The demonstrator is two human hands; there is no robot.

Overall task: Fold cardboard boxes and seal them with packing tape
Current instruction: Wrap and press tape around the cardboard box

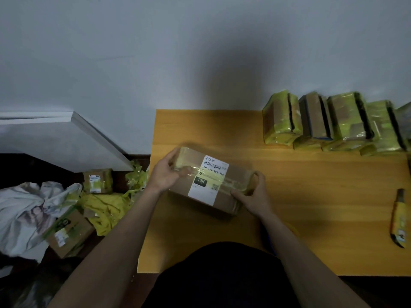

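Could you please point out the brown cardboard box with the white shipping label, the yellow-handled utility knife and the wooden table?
Brown cardboard box with white shipping label (233, 174): head view, bare cardboard top.
Yellow-handled utility knife (399, 218): head view, middle of handle.
Wooden table (311, 196): head view, bare top.

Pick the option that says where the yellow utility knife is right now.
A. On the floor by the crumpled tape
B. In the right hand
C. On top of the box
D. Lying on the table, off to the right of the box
D: the yellow utility knife lies on the wooden table, apart from the box, which the left hand and right hand grip at its ends.
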